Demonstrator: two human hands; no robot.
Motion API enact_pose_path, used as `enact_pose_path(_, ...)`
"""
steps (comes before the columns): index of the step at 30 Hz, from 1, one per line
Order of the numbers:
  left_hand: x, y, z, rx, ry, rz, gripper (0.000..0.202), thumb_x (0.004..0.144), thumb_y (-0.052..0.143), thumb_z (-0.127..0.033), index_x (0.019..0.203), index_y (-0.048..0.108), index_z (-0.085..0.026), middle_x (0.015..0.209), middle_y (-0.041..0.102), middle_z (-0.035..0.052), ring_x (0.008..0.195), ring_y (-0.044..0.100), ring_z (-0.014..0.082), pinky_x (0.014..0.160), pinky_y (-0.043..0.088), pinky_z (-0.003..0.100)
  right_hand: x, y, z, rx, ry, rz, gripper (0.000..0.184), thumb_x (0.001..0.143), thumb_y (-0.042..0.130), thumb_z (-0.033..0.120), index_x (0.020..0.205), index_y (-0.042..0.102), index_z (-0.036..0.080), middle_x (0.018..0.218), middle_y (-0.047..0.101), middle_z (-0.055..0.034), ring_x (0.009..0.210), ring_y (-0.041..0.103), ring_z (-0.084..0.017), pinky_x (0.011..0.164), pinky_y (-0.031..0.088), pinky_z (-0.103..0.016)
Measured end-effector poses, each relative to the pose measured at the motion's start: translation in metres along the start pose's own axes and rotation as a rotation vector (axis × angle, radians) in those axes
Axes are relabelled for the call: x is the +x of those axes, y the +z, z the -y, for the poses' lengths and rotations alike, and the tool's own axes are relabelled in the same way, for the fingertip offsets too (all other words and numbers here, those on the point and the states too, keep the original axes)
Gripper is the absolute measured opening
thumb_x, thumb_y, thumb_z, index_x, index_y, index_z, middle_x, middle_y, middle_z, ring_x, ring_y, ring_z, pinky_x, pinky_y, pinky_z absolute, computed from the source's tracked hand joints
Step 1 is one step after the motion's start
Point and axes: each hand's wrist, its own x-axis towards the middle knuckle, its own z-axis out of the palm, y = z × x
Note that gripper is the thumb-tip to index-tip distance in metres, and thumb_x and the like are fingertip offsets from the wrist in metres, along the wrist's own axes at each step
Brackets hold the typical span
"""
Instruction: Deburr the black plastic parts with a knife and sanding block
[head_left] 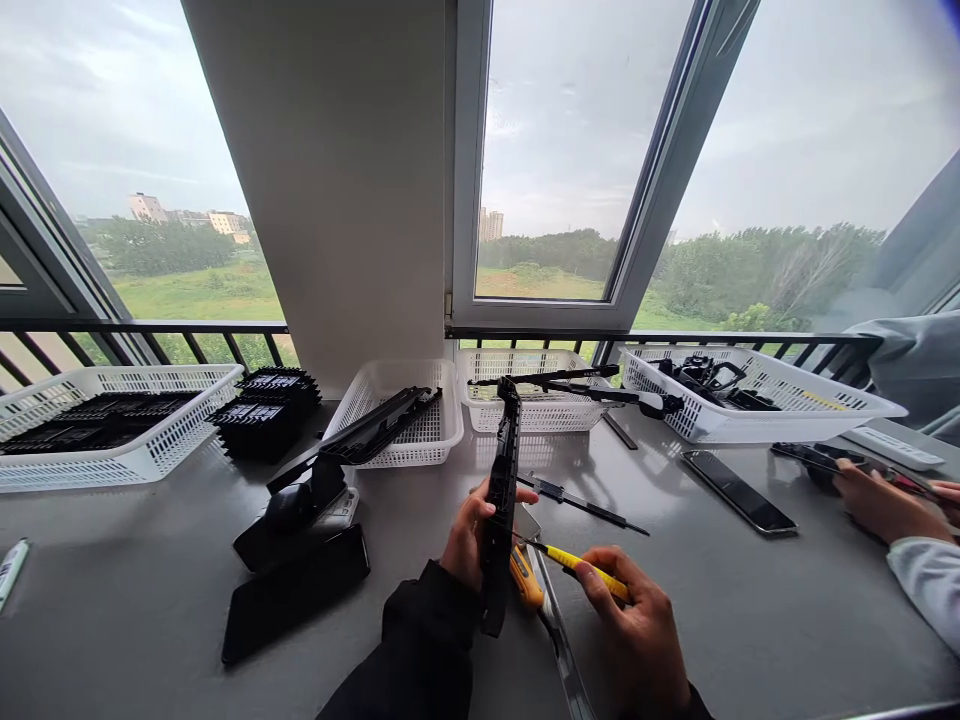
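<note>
My left hand (469,540) is wrapped round a long black plastic strip part (504,500), held up at a steep tilt above the table. In my right hand (634,625), a slim yellow craft knife (589,572) points left, its thin tip at the part's side near my left fingers. Whether the tip touches the plastic, I cannot tell. Just behind and below lies an orange-yellow utility knife (527,580), partly hidden by the part. A long metal strip (562,650) runs beside it toward the front edge. A dark caliper (577,500) rests beyond my hands.
White baskets stand along the window: one (442,440) with long black parts, another (787,430) with black pieces. Stacked black parts (262,410) sit left. Phones (296,595) (739,492) lie on both sides. At right, a co-worker's hand (885,505) holds a part.
</note>
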Motion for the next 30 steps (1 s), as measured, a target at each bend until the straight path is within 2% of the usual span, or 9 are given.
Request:
enact_pose_path(3, 0.002, -0.004, 0.002, -0.009, 0.010, -0.001, 0.042, 0.072, 0.065, -0.042, 0.099, 0.077, -0.011, 0.092, 0.078, 0.0121, 0.044, 0.033, 0.0074, 0.042, 0.022, 0.026, -0.001, 0.001, -0.001, -0.001, 0.006, 0.009, 0.050, 0.090, 0.065, 0.071, 0.080, 0.073, 0.022, 0.074, 0.070, -0.0007, 0.065, 0.061, -0.019, 0.062, 0.047, -0.025)
enact_pose_path(4, 0.003, -0.005, 0.003, -0.009, 0.010, -0.003, 0.042, 0.073, 0.065, -0.042, 0.099, 0.077, -0.012, 0.101, 0.080, 0.0141, 0.044, 0.033, 0.0070, 0.042, 0.022, 0.026, -0.001, 0.001, -0.001, 0.001, 0.008, 0.017, 0.050, 0.090, 0.065, 0.071, 0.079, 0.072, 0.022, 0.074, 0.070, -0.0006, 0.065, 0.060, -0.019, 0.062, 0.047, -0.025)
enact_pose_path(6, 0.003, -0.007, 0.004, -0.005, 0.010, -0.007, 0.043, 0.074, 0.065, -0.041, 0.102, 0.077, -0.011, 0.107, 0.081, 0.0158, 0.044, 0.035, 0.0067, 0.042, 0.022, 0.026, -0.001, 0.001, -0.002, 0.009, 0.008, 0.044, 0.050, 0.089, 0.067, 0.070, 0.079, 0.072, 0.022, 0.073, 0.070, -0.0007, 0.065, 0.061, -0.019, 0.062, 0.047, -0.025)
enact_pose_path(17, 0.003, -0.003, -0.001, -0.042, -0.031, 0.011, 0.043, 0.074, 0.064, -0.042, 0.101, 0.076, -0.011, 0.108, 0.082, 0.0157, 0.040, 0.036, 0.0058, 0.040, 0.021, 0.026, -0.002, 0.001, 0.012, 0.052, 0.031, 0.066, 0.053, 0.089, 0.066, 0.073, 0.077, 0.071, 0.021, 0.071, 0.067, -0.0014, 0.064, 0.058, -0.019, 0.061, 0.046, -0.027)
enact_pose_path(24, 0.003, -0.007, 0.000, -0.073, -0.040, 0.037, 0.042, 0.076, 0.064, -0.038, 0.105, 0.076, -0.010, 0.099, 0.082, 0.0141, 0.041, 0.034, 0.0062, 0.042, 0.021, 0.026, 0.001, -0.001, 0.014, 0.047, 0.038, 0.073, 0.058, 0.089, 0.064, 0.076, 0.077, 0.072, 0.020, 0.069, 0.065, -0.0011, 0.063, 0.056, -0.018, 0.058, 0.044, -0.025)
enact_pose_path(30, 0.006, -0.013, 0.000, -0.110, -0.027, 0.061, 0.044, 0.078, 0.063, -0.042, 0.103, 0.076, -0.009, 0.069, 0.073, 0.0053, 0.039, 0.025, 0.0067, 0.040, 0.019, 0.026, -0.006, 0.003, 0.019, 0.136, 0.018, 0.099, 0.053, 0.088, 0.070, 0.071, 0.075, 0.068, 0.020, 0.067, 0.062, 0.0008, 0.064, 0.054, -0.018, 0.061, 0.042, -0.026)
